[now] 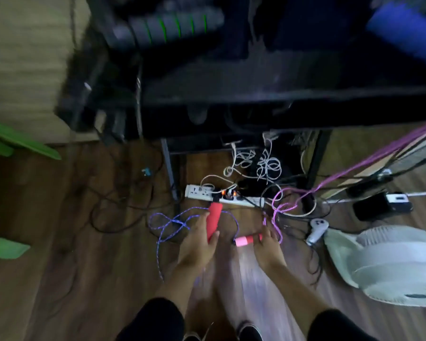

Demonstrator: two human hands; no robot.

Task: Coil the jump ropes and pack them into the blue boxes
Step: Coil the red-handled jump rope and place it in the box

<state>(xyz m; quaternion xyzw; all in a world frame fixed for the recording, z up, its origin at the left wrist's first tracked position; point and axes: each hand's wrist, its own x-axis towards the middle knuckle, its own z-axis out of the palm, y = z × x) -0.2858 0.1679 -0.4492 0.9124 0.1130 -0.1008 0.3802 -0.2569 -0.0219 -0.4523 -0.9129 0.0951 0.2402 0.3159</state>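
The left hand (199, 244) has its fingers (201, 221) and thumb wrapped round a red jump-rope handle (213, 222), which stands nearly upright out of the grasp. A blue-and-white braided rope (169, 226) loops loosely on the wooden floor (84, 267) just left of those fingers. The right hand (268, 244) grips a pink handle (246, 239) lying crosswise, its free end pointing toward the left hand. A purple rope (354, 168) passes by the right fingers (272, 232) and climbs away to the upper right. Just beyond both hands lies a white power strip (207, 191) among tangled white cables (263, 163), under a dark bench (256, 99). Right of the right hand sit a white controller (316, 231) and a white fan (391, 264).
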